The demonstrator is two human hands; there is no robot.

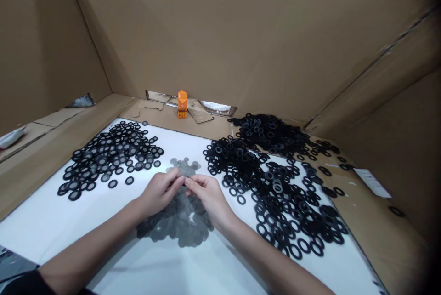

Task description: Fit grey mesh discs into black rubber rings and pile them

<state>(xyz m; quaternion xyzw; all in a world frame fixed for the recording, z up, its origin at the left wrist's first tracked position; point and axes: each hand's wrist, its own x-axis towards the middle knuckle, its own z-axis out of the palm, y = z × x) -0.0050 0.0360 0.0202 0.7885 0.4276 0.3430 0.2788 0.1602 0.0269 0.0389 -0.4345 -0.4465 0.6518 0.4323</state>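
My left hand (161,191) and my right hand (209,196) meet over the middle of the white board, fingertips pinched together. A small dark bit shows between the fingertips, but the fingers cover most of it and its kind is unclear. Beneath both hands spreads a heap of thin grey mesh-like discs (182,230), partly hidden by them. To the left lies a pile of black rings with grey centres (113,152). On the right are many open black rings (285,212), some overlapping.
More black rings (268,134) are heaped on the cardboard behind the board's far edge. A small orange carton (182,102) stands at the back by torn cutouts. Tall cardboard walls (193,33) enclose the white board (144,272). A white paper slip (372,183) lies at right.
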